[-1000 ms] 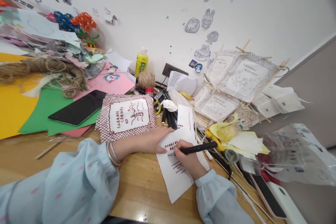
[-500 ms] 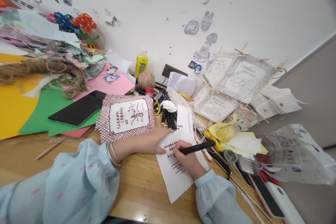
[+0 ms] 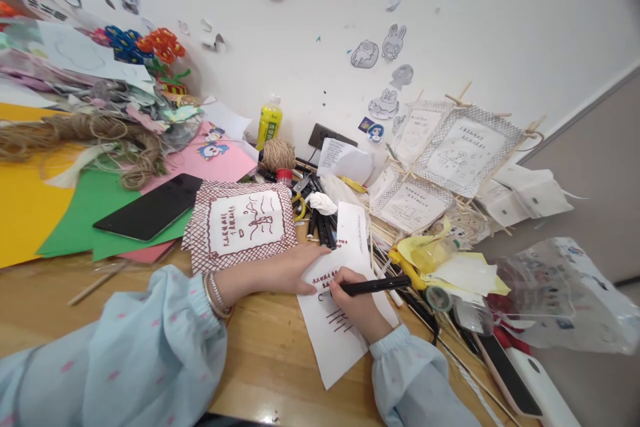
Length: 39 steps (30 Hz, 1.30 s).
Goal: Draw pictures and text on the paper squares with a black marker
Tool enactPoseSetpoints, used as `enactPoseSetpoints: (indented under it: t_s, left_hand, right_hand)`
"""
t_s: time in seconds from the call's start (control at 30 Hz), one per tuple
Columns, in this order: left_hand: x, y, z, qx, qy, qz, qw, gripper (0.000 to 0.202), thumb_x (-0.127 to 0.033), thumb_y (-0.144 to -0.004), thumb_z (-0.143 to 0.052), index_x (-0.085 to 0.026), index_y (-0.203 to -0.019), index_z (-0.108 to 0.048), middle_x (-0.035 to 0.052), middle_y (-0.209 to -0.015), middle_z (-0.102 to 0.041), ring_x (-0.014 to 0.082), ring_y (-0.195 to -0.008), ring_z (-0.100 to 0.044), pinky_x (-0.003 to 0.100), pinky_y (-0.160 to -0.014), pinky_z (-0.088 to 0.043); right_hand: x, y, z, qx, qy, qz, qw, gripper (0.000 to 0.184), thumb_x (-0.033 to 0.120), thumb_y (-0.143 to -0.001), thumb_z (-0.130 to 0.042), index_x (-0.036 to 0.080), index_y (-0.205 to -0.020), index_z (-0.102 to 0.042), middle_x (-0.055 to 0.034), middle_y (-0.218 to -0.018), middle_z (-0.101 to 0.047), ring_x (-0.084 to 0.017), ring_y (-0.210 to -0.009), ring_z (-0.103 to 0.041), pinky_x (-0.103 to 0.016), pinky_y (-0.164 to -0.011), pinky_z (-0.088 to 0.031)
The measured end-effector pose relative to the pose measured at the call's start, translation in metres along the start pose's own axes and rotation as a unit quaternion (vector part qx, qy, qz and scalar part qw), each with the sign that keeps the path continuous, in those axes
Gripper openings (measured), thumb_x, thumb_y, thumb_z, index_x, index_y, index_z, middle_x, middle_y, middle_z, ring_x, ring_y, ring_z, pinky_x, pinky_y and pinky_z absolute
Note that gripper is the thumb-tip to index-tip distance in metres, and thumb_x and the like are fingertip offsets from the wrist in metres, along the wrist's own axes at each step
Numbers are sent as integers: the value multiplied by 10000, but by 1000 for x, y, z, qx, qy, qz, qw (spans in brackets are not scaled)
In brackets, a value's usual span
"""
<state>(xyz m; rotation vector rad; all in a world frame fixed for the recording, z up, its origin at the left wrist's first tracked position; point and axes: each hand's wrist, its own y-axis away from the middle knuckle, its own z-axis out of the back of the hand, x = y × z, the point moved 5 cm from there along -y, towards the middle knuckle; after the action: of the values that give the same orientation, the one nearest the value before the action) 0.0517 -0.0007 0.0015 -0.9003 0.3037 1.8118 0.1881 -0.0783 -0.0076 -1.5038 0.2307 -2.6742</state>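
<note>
My right hand (image 3: 356,304) is closed round a black marker pen (image 3: 376,286), its tip down on a white sheet of paper (image 3: 334,340) that carries dark red writing and strokes. My left hand (image 3: 285,271) lies flat with fingers stretched out, pressing the left edge of that sheet onto the wooden table (image 3: 273,360). Just beyond my left hand lies a finished paper panel with a red cross-hatched border and a drawing (image 3: 241,222). Both arms wear pale blue sleeves, and bracelets circle the left wrist.
A black tablet (image 3: 149,207) rests on green, yellow and pink card. Behind are loose twine (image 3: 100,137), a twine ball (image 3: 279,153), a yellow bottle (image 3: 270,121), a heap of black pens (image 3: 320,220), paper-and-stick lanterns (image 3: 450,153), and plastic bags (image 3: 560,293) at right. A phone (image 3: 505,373) lies near the table's right edge.
The right hand and pen have shifted only slightly on the sheet as it writes. The left hand stays flat on the paper. The view has drifted a little.
</note>
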Motion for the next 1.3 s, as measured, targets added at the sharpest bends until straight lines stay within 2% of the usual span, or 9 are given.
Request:
enactPoseSetpoints:
  t_s: [0.23, 0.4, 0.67, 1.07, 1.17, 1.3]
  left_hand:
    - [1, 0, -1, 9, -11, 2, 1000, 727, -266, -712, -697, -157, -1371, -409, 156, -1373, -506, 315, -1250, -481, 405, -1052, -361]
    - [2, 0, -1, 2, -10, -1, 1000, 729, -269, -703, -706, -180, -1366, -418, 141, -1368, -512, 323, -1255, -475, 410, -1057, -356]
    - [0, 0, -1, 16, -13, 11, 1000, 756, -261, -700, -704, -140, -1382, -400, 174, -1393, -484, 332, -1275, -456, 418, -1068, -345]
    - [0, 1, 1, 14, -6, 7, 1000, 732, -253, -704, -698, -164, -1374, -416, 154, -1391, -494, 325, -1270, -464, 417, -1070, -354]
    - [1, 1, 1, 12, 16, 20, 1000, 715, -184, -700, -658, -150, -1376, -426, 152, -1411, -484, 315, -1276, -464, 418, -1081, -348]
    - [0, -3, 8, -29, 55, 30, 998, 687, -24, -661, -469, -173, -1331, -505, 93, -1385, -540, 252, -1261, -495, 388, -1078, -363]
  right_hand:
    - [-3, 0, 0, -2, 0, 4, 1000, 221, 246, -761, -512, 222, -576, -394, 59, -549, -413, -123, -547, -375, -248, -539, -303]
    - [-7, 0, 1, -14, 1, 1, 1000, 226, 237, -772, -490, 226, -581, -369, 65, -539, -384, -123, -537, -363, -245, -522, -295]
    - [-14, 1, 2, -16, 9, -12, 1000, 206, 214, -759, -504, 222, -590, -387, 62, -542, -397, -123, -544, -369, -244, -520, -282]
    - [-18, 1, -1, -18, 0, -20, 1000, 210, 220, -769, -524, 218, -590, -414, 62, -542, -419, -124, -544, -404, -243, -526, -311]
    - [-12, 0, 8, -68, -38, -28, 997, 204, 285, -827, -519, 220, -641, -467, 65, -519, -463, -120, -478, -415, -240, -481, -323]
    - [3, 0, 48, -238, -76, 34, 968, 203, 406, -898, -491, 217, -850, -550, 52, -576, -567, -134, -496, -485, -266, -550, -424]
